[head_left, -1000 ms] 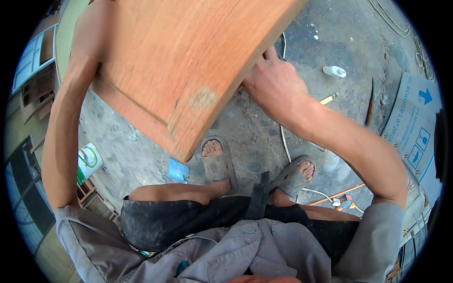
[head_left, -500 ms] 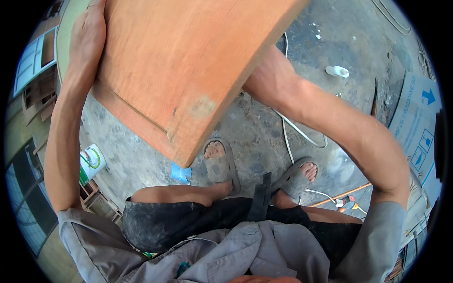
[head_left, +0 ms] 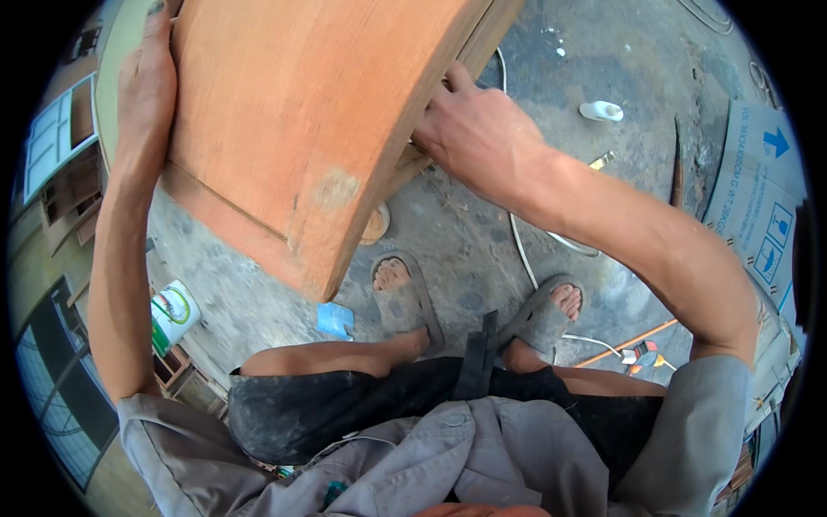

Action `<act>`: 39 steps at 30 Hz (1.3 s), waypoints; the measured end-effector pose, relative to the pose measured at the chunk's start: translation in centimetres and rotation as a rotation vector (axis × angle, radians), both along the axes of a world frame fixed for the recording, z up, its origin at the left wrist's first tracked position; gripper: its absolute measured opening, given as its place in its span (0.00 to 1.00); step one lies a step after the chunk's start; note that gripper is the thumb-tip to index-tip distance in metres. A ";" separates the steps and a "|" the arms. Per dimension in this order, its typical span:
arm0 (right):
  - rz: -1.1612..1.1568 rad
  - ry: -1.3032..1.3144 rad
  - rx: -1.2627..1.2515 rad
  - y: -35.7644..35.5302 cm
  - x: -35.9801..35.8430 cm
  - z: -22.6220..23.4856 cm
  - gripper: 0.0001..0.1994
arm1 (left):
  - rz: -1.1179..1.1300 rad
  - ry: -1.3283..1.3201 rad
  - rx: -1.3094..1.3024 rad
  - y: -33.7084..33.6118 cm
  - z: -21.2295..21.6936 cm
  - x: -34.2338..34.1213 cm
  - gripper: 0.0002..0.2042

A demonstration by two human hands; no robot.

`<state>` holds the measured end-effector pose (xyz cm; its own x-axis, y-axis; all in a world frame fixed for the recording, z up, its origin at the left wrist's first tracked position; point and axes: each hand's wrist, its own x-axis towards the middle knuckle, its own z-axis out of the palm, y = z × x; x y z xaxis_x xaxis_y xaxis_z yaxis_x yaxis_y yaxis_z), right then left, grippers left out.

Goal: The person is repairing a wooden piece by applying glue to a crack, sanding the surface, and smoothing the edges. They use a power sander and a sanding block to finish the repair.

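Observation:
A large reddish-brown wooden panel, with a pale patch near its close corner, is tilted up in front of me. My left hand grips its left edge, thumb along the side and the other fingers hidden behind. At the right edge my right hand is closed, its curled fingers reaching under the panel, partly out of sight. Wooden framing shows beneath the panel, just below that hand.
On the concrete floor lie a blue piece, a white bottle and a white cable. A white bucket stands left, a flattened carton right. A plug connector lies near my right knee.
The panel has shifted slightly left and tilted, so its right side and underside framing show more. My right hand has come further into view, its knuckles now visible.

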<state>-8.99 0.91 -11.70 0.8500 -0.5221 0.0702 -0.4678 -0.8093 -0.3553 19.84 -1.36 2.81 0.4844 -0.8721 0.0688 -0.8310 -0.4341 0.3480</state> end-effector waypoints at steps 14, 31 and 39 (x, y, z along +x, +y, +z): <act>-0.556 0.165 0.395 4.7 -22.2 3.1 0.27 | -0.091 0.071 0.035 0.2 0.1 1.0 0.37; -0.921 0.188 0.227 0.4 -30.4 -3.4 0.26 | -0.019 0.022 0.067 0.7 0.8 0.9 0.36; -0.586 0.337 -0.179 1.7 -26.9 -2.8 0.26 | -0.032 -0.028 0.032 0.7 0.0 3.0 0.34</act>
